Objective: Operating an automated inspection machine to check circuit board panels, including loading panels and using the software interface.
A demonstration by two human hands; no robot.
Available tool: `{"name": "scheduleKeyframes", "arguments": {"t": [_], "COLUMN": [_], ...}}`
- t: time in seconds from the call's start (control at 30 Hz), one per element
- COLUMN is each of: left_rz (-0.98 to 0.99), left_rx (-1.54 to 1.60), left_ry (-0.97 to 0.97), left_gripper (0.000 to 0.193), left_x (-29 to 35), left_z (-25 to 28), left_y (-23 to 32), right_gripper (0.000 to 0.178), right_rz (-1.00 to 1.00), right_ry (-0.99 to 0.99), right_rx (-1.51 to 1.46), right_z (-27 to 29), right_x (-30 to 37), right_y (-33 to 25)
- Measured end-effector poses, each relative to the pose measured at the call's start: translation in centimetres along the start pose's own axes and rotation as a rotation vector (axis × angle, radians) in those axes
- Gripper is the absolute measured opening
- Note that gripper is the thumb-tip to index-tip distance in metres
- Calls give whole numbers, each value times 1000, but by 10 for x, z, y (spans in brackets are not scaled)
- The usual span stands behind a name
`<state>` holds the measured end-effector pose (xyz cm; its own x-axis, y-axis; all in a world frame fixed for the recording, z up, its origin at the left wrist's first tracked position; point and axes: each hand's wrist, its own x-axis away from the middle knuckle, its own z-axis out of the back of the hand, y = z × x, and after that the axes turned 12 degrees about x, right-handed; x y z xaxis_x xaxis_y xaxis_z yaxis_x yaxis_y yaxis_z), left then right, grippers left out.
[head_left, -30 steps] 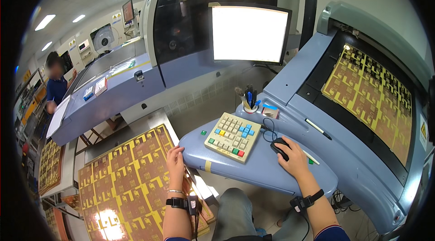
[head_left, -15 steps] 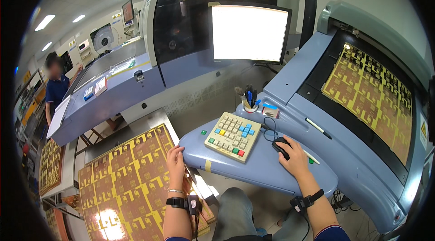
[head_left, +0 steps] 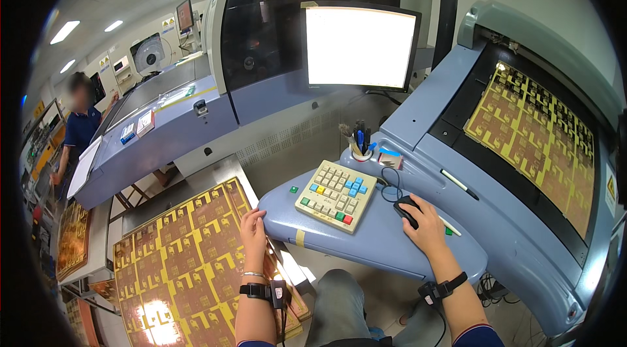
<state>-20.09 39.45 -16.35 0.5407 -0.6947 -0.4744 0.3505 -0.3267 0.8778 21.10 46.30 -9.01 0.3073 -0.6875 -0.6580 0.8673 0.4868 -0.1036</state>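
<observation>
My right hand [head_left: 426,224] lies over a black computer mouse [head_left: 408,210] on a blue-grey console shelf [head_left: 385,242], its fingers around the mouse body. At the shelf's left tip, my left hand [head_left: 253,225] has its fingers curled against the rounded edge. Between the hands sits a beige keypad [head_left: 336,196] with some blue, green, yellow and red keys. A white pen-like stick [head_left: 449,226] pokes out beside my right hand. Behind the keypad, a monitor [head_left: 359,47] shows a mostly white screen.
Large copper-and-yellow patterned panels [head_left: 189,249] lie stacked at the left. Another panel [head_left: 532,144] rests on the machine bed at right. A pen cup [head_left: 360,151] and a marker [head_left: 459,184] are near the mouse. A co-worker [head_left: 81,118] stands at far left.
The co-worker at far left has shifted posture, one arm now lowered outward, and the panel nearby looks more glossy. My hands, the mouse and the keypad look almost unmoved.
</observation>
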Motion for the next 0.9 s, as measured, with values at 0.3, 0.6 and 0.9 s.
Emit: {"name": "scheduleKeyframes", "arguments": {"t": [0.3, 0.6, 0.9], "left_rz": [8, -2, 7], "left_rx": [4, -6, -10], "left_ry": [3, 2, -2], "left_gripper": [20, 20, 20], "left_x": [0, 0, 0], "left_z": [0, 0, 0], "left_y": [-1, -3, 2], "right_gripper": [37, 36, 34], "right_rz": [-13, -24, -29], "right_ry": [0, -20, -45], "right_rx": [-3, -10, -18], "right_z": [-1, 1, 1], "right_x": [1, 0, 0], "right_y": [1, 0, 0]}}
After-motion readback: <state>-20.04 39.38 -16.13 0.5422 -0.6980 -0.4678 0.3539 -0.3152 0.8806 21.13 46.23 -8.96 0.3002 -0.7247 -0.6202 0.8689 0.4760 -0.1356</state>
